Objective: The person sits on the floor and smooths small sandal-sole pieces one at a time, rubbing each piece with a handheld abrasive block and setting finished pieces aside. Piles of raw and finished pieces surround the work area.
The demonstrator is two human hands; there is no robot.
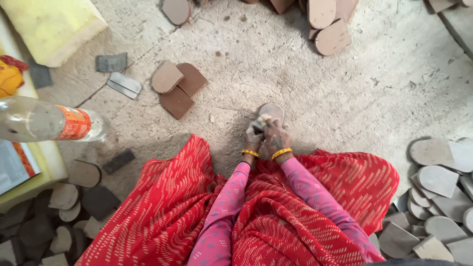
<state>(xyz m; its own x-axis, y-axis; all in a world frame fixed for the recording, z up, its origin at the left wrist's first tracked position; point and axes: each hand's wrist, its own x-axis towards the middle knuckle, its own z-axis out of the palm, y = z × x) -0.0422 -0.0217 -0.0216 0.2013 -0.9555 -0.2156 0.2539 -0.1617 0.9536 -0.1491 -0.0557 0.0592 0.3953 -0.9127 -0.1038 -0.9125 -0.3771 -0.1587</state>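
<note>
Both hands pin one rounded piece to the floor

Down at the floor's middle, a flat rounded sole-shaped piece (pixel 272 111) lies on the dusty concrete floor (pixel 345 93), just past the knees. The left hand (pixel 255 135) and right hand (pixel 276 138) press together over its near end, fingers curled down on it, seemingly to steady it against the hard ground. How tightly each grips I cannot tell.

Around them spreads a red patterned skirt (pixel 172 212). Grey cut pieces (pixel 436 180) pile at the right within arm's reach, darker ones (pixel 64 212) at the left. Three brown pieces (pixel 177 88) lie ahead; a plastic bottle (pixel 44 120) rests on yellow foam (pixel 49 162).
</note>
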